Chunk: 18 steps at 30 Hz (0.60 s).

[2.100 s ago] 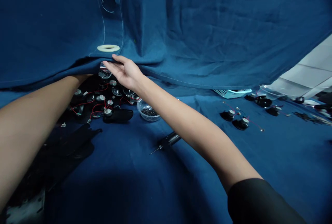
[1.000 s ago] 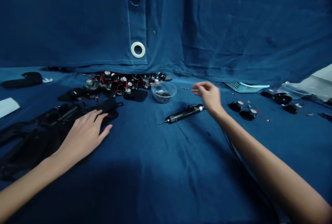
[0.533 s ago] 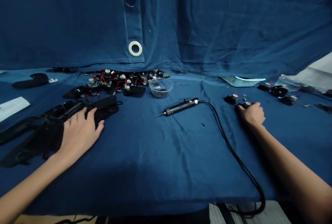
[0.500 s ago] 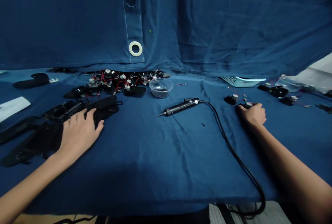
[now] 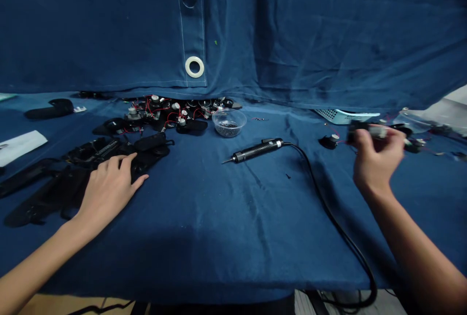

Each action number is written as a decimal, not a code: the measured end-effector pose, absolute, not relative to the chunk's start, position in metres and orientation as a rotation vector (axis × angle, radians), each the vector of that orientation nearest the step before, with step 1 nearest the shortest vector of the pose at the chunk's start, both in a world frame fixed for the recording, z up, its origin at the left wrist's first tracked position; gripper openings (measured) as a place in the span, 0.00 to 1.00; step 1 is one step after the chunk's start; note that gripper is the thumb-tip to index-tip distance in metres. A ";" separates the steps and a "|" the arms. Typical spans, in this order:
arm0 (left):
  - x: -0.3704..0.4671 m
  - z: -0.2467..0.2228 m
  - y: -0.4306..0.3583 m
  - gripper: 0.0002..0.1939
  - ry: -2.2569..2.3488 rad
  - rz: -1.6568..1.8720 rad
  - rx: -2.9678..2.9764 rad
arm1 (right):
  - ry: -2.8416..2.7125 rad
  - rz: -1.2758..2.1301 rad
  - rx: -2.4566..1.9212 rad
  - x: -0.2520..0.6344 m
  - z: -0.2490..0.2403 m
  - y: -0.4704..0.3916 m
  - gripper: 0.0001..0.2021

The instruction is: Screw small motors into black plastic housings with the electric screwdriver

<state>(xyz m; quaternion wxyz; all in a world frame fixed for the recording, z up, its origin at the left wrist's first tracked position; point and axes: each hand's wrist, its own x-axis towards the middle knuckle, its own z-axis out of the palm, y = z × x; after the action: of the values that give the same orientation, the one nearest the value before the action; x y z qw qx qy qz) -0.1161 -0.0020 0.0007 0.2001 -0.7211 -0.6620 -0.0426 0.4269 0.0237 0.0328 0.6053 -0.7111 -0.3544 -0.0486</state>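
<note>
My left hand (image 5: 109, 183) lies spread over a group of black plastic parts (image 5: 69, 186) at the left, its fingers resting on them rather than wrapped round. Raised off the cloth at the right, my right hand (image 5: 375, 161) grips a black part with a silvery motor-like cylinder (image 5: 377, 132); motion blurs it. Just left of that hand sits a similar small black part (image 5: 329, 141) with a round metal piece. Between the hands lies a black electric screwdriver (image 5: 257, 151), its bit pointing left and its cable curving toward the front edge.
A clear plastic bowl (image 5: 229, 123) holds small dark pieces. Beside it spreads a pile of black parts with red wires (image 5: 164, 114). A light-blue basket (image 5: 337, 116) stands at the back right, below the hanging blue cloth (image 5: 321, 37). White paper (image 5: 22, 147) lies at the far left.
My right hand has lifted off the cloth with the motor part in its fingers and turned upward. My left hand stays on the black parts. The view has shifted slightly.
</note>
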 end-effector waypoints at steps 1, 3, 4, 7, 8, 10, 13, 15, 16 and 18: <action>-0.114 0.002 -0.005 0.34 -1.838 -0.116 -1.997 | -1.078 -0.117 -1.532 0.404 0.036 0.017 0.21; -0.111 0.005 -0.012 0.33 -1.818 -0.095 -1.948 | -1.385 0.054 -1.422 0.359 0.037 0.004 0.20; -0.110 0.006 -0.016 0.33 -1.811 -0.077 -1.927 | -1.475 0.169 -1.390 0.338 0.035 -0.002 0.19; -0.113 0.009 -0.024 0.32 -1.792 -0.022 -1.901 | -1.749 0.375 -1.333 0.291 0.027 -0.011 0.19; -0.114 0.010 -0.026 0.31 -1.782 -0.022 -1.903 | -1.854 0.414 -1.343 0.280 0.024 -0.011 0.18; -0.118 0.015 -0.030 0.29 -1.764 -0.077 -1.907 | -2.034 0.448 -1.364 0.265 0.018 -0.010 0.17; -0.116 0.027 -0.033 0.26 -1.773 -0.296 -1.924 | -2.276 0.420 -1.397 0.251 0.009 -0.009 0.20; -0.109 0.034 -0.034 0.22 -1.805 -0.507 -2.009 | -2.379 0.356 -1.379 0.246 0.002 -0.010 0.22; -0.104 0.035 -0.033 0.20 -1.824 -0.624 -2.075 | -2.411 0.319 -1.350 0.245 0.000 -0.010 0.23; -0.091 0.034 -0.028 0.17 -1.863 -0.833 -2.225 | -2.452 0.269 -1.262 0.242 -0.004 -0.011 0.24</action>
<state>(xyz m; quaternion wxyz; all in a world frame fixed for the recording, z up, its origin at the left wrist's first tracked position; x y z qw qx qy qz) -0.0913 -0.0283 0.0344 0.0612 -0.7355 -0.6159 -0.2755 0.2424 -0.0115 -0.0044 0.1843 -0.4477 -0.8698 0.0955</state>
